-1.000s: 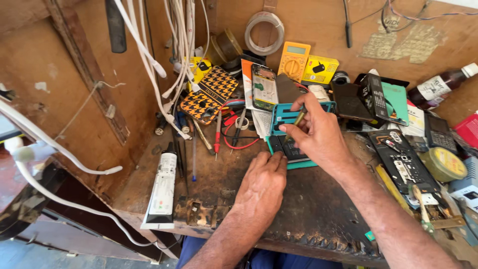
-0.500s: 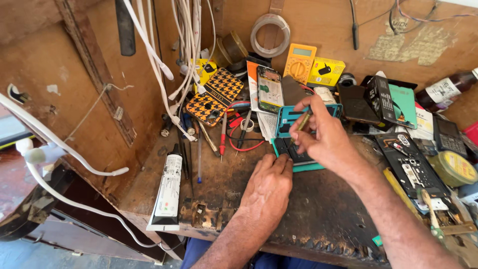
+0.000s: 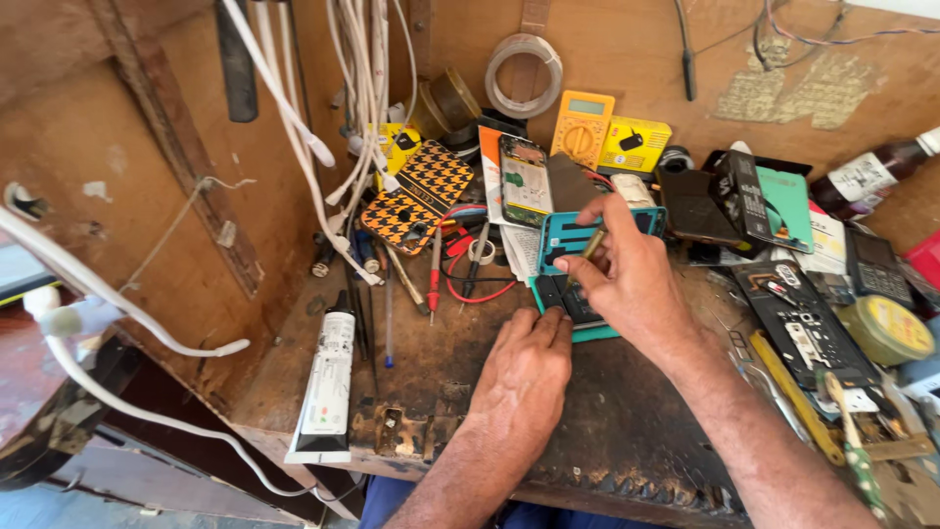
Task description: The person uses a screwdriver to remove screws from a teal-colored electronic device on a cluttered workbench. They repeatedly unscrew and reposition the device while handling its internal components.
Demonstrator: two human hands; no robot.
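A small dark phone part (image 3: 578, 302) lies on a teal mat (image 3: 563, 240) near the middle of the worn wooden surface (image 3: 441, 382). The left hand (image 3: 529, 367) comes in from six o'clock, its fingers together and pressed flat on the near edge of the part, pinning it down. The right hand (image 3: 632, 279), just at two o'clock of the left, is clamped around a slim brass-coloured tool (image 3: 590, 245) between thumb and fingers, its tip down over the part. At twelve o'clock of the mat stand an opened phone (image 3: 525, 181) and a yellow multimeter (image 3: 582, 127). At nine o'clock lie red probe leads (image 3: 460, 264), and further out toward eight o'clock a white glue tube (image 3: 326, 382). At three o'clock lies a stripped phone frame (image 3: 798, 323).
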